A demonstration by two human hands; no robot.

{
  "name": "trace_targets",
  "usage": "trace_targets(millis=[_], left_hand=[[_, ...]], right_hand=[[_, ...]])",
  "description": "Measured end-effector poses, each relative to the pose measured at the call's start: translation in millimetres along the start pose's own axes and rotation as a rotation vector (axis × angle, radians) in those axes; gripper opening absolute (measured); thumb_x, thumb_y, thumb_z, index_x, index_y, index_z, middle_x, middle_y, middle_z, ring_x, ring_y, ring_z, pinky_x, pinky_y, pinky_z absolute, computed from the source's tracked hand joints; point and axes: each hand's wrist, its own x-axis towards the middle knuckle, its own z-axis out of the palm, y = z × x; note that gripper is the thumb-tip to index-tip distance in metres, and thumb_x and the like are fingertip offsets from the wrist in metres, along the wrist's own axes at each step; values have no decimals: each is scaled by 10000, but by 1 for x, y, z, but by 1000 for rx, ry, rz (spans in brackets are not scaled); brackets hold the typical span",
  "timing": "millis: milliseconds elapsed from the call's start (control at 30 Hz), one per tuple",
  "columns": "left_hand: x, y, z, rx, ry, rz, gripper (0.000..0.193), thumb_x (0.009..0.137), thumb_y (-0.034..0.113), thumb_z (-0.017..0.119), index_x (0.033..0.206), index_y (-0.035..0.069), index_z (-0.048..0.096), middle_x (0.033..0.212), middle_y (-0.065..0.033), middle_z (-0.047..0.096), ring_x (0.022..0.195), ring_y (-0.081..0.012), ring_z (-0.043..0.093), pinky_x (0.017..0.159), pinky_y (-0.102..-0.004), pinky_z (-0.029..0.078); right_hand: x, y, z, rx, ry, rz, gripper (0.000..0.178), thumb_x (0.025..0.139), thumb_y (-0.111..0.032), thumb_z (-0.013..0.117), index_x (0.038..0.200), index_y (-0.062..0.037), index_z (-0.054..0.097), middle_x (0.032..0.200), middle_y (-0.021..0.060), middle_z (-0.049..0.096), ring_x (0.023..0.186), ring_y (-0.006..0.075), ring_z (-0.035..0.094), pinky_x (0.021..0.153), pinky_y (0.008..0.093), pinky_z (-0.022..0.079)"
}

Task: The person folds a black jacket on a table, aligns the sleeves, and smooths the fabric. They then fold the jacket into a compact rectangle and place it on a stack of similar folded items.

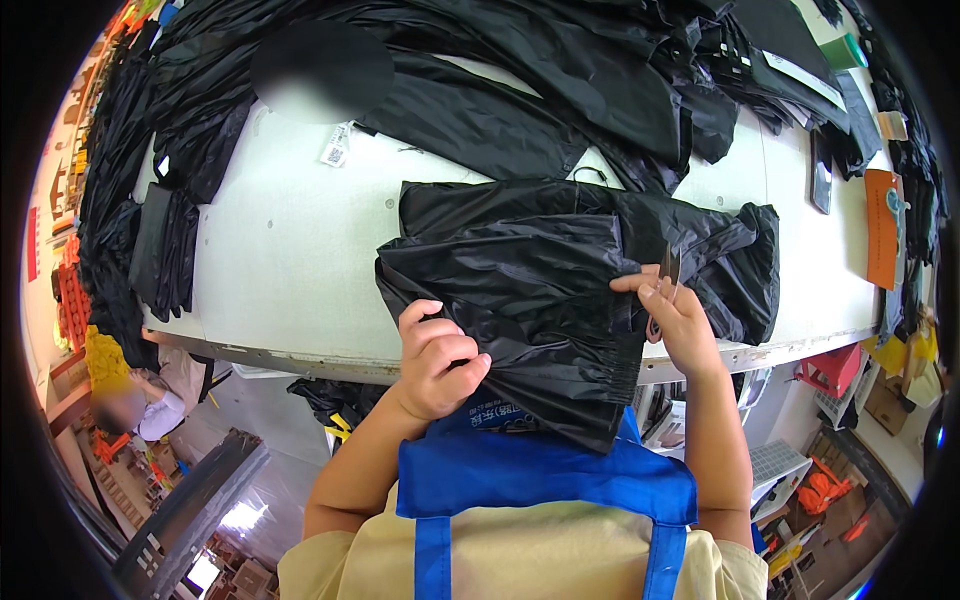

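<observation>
A black garment (510, 290) of thin shiny fabric, with a gathered elastic edge on its right, lies over the table's front edge and hangs toward my blue apron (545, 475). My left hand (437, 360) is closed on its left side, fingers curled into the fabric. At the gathered edge my right hand (682, 322) holds a small pair of scissors (671, 263), blades pointing away from me. The index finger of that hand reaches left onto the fabric. Under and behind lies more of the black fabric (500, 205), its sleeve-like end spread to the right.
Black garments (560, 60) are heaped across the back of the white table (270, 240). A folded black bundle (160, 250) hangs over the left edge. At right are a phone (821, 172), an orange card (882, 228) and a green roll (845, 52). Another person (160, 412) is at lower left.
</observation>
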Motion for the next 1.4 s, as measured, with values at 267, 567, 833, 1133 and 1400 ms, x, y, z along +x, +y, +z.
trace_targets(millis=[267,567,833,1133,1400], left_hand=[[56,11,-21,56,-336,-225,485,687,0,635,1148,150,631,1061,12,625,1066,-243,535,1087,-508,189],[-4,8,-29,248,-73,147,154,652,204,662,771,275,595,786,57,428,794,-169,409,885,-440,329],[-1,3,-29,107,-217,131,179,658,165,674,790,250,589,869,56,494,836,-186,448,751,-381,387],[0,-4,-57,149,-313,31,163,651,114,688,750,176,574,911,35,648,743,-164,529,734,-358,344],[-12,-4,-43,107,-101,34,196,530,103,616,637,212,493,807,46,579,654,-152,478,646,-321,312]], right_hand=[[-12,-24,6,196,-795,-622,186,947,-109,542,986,30,659,896,143,646,888,322,620,1048,546,393],[9,-4,9,790,-1019,-225,269,966,-103,512,1088,115,610,1088,195,652,1156,405,577,1062,490,376],[55,-31,44,-70,-945,-336,327,966,-132,494,1259,2,553,1151,173,640,1039,305,639,899,345,495],[7,-40,43,-197,-868,-607,393,796,-60,635,1181,11,602,1186,167,629,1162,341,578,967,404,480],[1,-40,46,-186,-881,-627,401,767,-84,656,1149,30,617,1190,185,628,1159,350,587,938,402,508]])
